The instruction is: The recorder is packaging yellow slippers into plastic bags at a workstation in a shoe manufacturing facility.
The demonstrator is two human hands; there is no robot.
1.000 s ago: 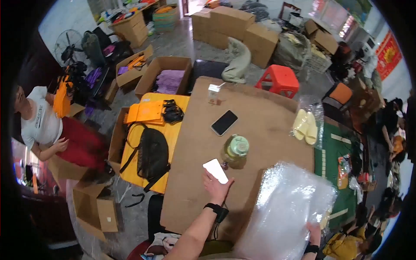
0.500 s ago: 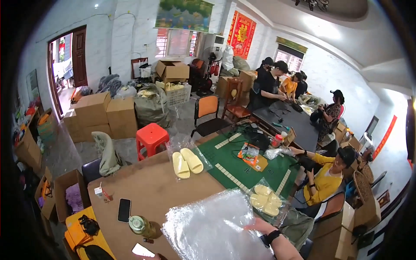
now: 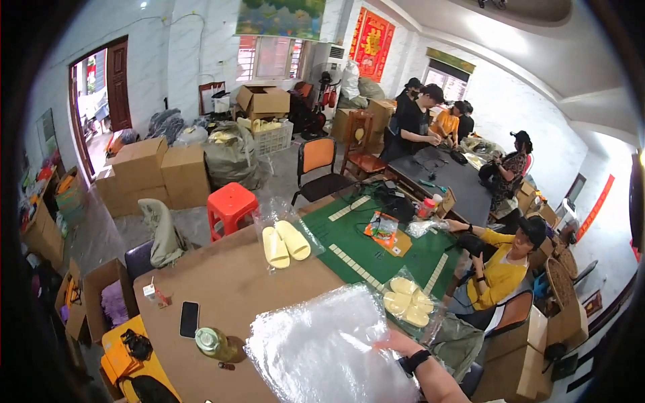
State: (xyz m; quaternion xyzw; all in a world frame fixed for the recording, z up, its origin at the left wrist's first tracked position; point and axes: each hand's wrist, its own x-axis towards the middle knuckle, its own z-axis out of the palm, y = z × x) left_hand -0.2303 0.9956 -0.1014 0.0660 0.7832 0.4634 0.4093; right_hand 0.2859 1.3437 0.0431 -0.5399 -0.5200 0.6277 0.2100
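My right hand (image 3: 398,344), with a black band on its wrist, grips the right edge of a stack of clear plastic bags (image 3: 322,339). Glare covers much of the plastic, and part of my fingers is hidden in it. My left hand is out of view. Beyond the bags, a pair of pale yellow slippers (image 3: 285,243) lies in a clear bag on the brown tabletop (image 3: 222,275). To the right, more yellow slippers (image 3: 408,302) sit bagged at the green mat's edge. A greenish bottle (image 3: 218,344) and a black phone (image 3: 189,319) are left of the stack.
A person in yellow (image 3: 500,269) sits at the right of the green mat (image 3: 346,235). A red stool (image 3: 230,205) and an orange-backed chair (image 3: 317,161) stand beyond the table. Cardboard boxes (image 3: 161,171) are piled at left; several people work at a dark table (image 3: 437,178).
A bright white object and a bit of my left hand at the lower edge have gone from view. The view has shifted slightly; my right hand stays on the bags.
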